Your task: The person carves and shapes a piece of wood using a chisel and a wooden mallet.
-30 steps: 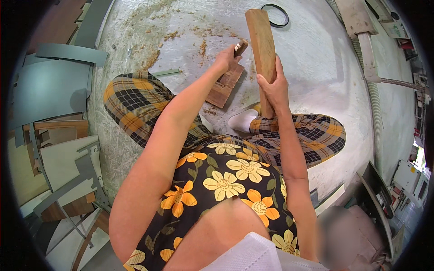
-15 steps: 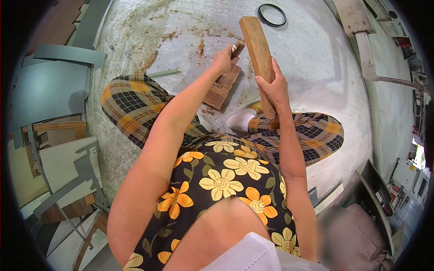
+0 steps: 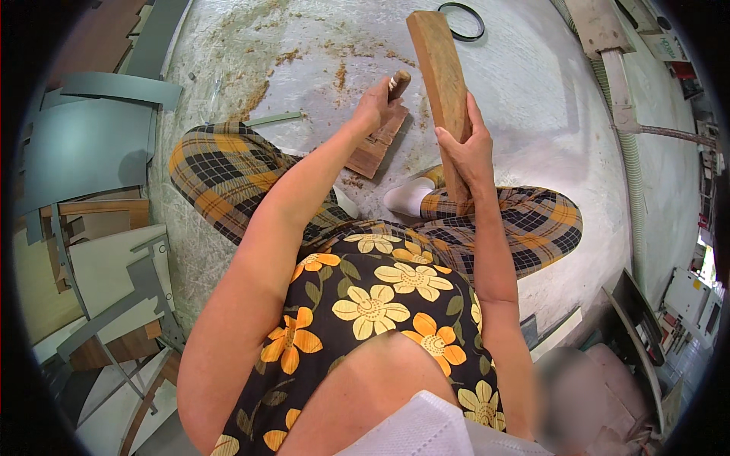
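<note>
My left hand [image 3: 371, 109] is closed around the brown wooden handle [image 3: 399, 80] of a tool that looks like a chisel; its blade is hidden below the fist. Under that hand a reddish-brown wooden block [image 3: 372, 152], with a recess cut in its top, lies on the floor between my legs. My right hand [image 3: 471, 148] grips a thick, long wooden bar [image 3: 443, 76] near its lower part. The bar tilts up and away, to the right of the handle and apart from it.
Wood shavings [image 3: 258, 97] are scattered over the grey floor [image 3: 525, 91]. A narrow green strip [image 3: 274, 118] lies beside my left knee, and a black ring [image 3: 465, 21] is beyond the bar. Panels and offcuts [image 3: 84, 156] pile up at left; a ribbed hose [image 3: 630, 175] runs along the right.
The wooden bar and my right hand have shifted slightly up and to the right in the picture. Both hands keep their grips, and the block stays under the left hand.
</note>
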Demonstrator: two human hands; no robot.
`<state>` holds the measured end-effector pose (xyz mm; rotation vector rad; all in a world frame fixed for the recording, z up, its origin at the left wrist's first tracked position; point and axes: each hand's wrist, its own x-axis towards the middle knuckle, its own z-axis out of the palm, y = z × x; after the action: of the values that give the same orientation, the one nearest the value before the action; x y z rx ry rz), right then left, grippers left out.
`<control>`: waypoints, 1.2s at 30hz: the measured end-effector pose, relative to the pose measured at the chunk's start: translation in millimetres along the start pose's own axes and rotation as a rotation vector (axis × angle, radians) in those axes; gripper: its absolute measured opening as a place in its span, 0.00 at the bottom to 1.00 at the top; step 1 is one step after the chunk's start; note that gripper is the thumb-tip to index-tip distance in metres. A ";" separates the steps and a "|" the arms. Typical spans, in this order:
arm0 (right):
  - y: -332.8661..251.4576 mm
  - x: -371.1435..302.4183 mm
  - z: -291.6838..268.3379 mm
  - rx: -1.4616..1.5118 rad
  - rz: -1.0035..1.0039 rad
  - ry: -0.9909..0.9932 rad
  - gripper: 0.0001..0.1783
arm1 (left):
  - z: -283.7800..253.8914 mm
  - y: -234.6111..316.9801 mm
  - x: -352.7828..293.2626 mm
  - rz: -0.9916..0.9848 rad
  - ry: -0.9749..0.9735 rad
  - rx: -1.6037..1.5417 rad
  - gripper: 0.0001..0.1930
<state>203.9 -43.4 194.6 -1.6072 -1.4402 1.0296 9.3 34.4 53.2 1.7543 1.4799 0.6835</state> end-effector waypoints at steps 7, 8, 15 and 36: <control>16.5 -0.3 5.3 -0.245 0.098 -0.163 0.50 | 9.3 -11.4 -1.2 -0.146 -0.079 -0.279 0.21; 12.7 -0.3 2.9 -0.200 0.069 -0.134 0.50 | 9.2 -10.0 -1.4 -0.094 -0.048 -0.189 0.22; 22.3 1.0 -0.4 -0.271 0.143 -0.162 0.50 | 2.5 6.6 0.7 -0.174 -0.085 -0.188 0.21; -11.6 3.5 -8.0 0.012 0.017 0.027 0.49 | 10.3 -9.8 10.4 -0.079 -0.073 0.027 0.20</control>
<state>206.7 -38.7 208.0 -1.6219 -1.4019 1.0202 13.6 43.4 38.6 1.7138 1.5062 0.5556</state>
